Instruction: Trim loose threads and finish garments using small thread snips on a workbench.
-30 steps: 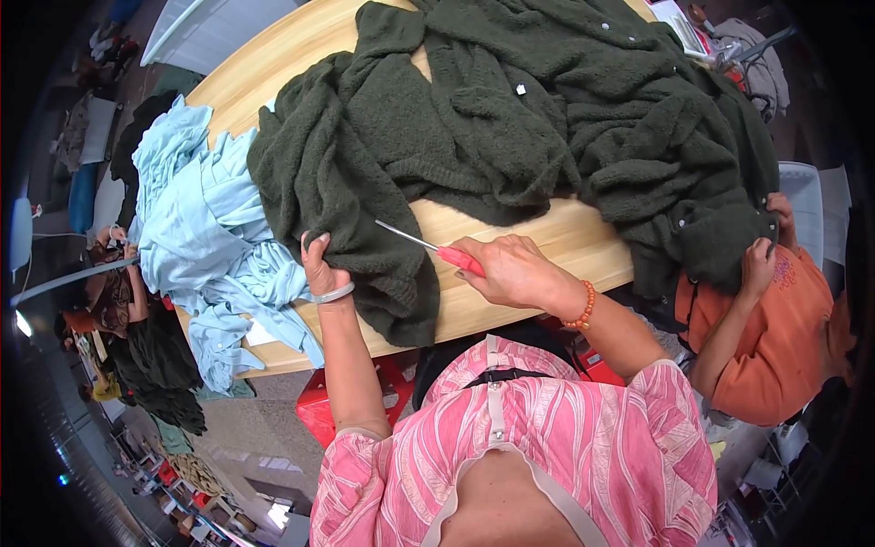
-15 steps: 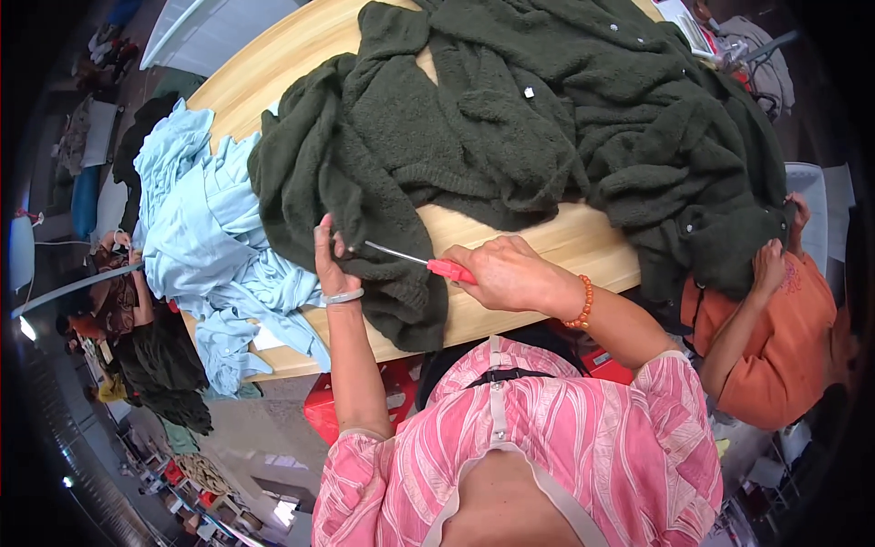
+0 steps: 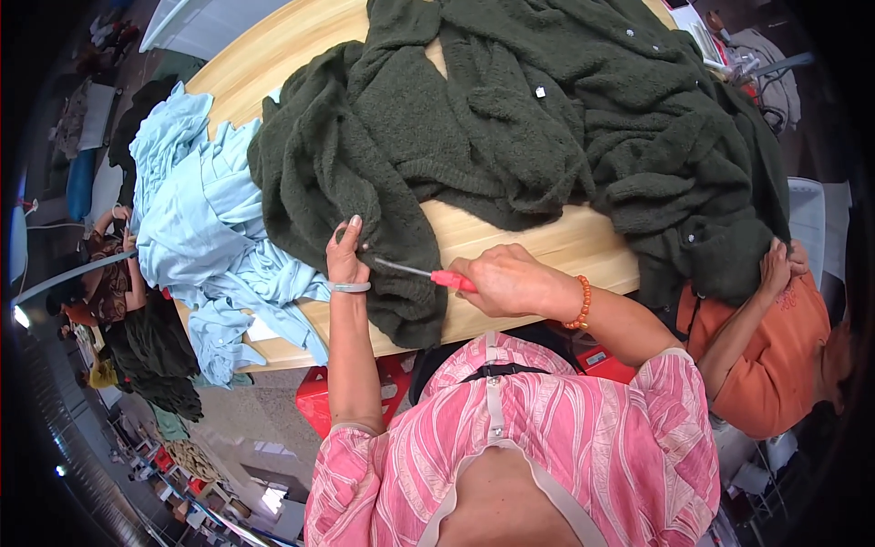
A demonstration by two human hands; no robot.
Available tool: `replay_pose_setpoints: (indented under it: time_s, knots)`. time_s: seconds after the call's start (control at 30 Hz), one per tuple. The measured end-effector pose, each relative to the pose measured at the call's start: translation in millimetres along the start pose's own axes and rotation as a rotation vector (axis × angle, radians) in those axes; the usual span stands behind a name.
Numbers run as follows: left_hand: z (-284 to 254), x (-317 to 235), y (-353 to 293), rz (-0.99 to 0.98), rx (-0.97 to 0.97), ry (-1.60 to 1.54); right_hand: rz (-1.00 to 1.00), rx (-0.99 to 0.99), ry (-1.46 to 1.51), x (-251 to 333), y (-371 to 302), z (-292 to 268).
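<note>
A dark green fuzzy knit sweater (image 3: 392, 128) is spread over the near part of the table, a loose section hanging to its front edge. My left hand (image 3: 346, 260) grips that loose section, thumb pointing up and the other fingers partly hidden in the cloth. My right hand (image 3: 512, 283) is closed around the red handle of a thin metal-shafted tool (image 3: 448, 277), an awl or hook by its look. The shaft points left, its end close to the knit beside my left fingers; whether it touches the cloth I cannot tell.
Light blue garments (image 3: 196, 219) are heaped on the left of the wooden table (image 3: 510, 251). More dark green knitwear (image 3: 674, 164) lies to the right, where a co-worker in orange (image 3: 775, 365) handles it. Red stools (image 3: 314, 401) stand under the front edge. Another person (image 3: 114, 273) works far left.
My left hand has shifted slightly right and down with the knit, its thumb tilting right. The tool's shaft lies flatter and lower. The co-worker's hands at the right have come together.
</note>
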State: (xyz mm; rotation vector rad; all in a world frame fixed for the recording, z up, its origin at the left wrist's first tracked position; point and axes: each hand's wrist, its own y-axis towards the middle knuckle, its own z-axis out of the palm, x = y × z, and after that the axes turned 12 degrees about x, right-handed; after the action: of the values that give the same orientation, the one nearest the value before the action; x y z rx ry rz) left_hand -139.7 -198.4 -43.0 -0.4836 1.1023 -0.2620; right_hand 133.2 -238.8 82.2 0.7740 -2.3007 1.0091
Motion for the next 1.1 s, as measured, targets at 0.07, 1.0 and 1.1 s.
replay_pose_setpoints:
  time_s: [0.07, 1.0, 1.1]
  knots:
    - [-4.6, 2.7, -0.9, -0.018, -0.035, -0.033, -0.014, 0.012, 0.000, 1.4, 0.6, 0.0]
    - [-0.7, 78.9, -112.9, -0.054, -0.067, -0.320, 0.038, 0.273, 0.025, 6.3, -46.9, 34.9]
    - [-31.5, 64.0, -115.7, -0.020, -0.098, -0.352, 0.082, 0.229, 0.051, 3.2, -46.5, 33.5]
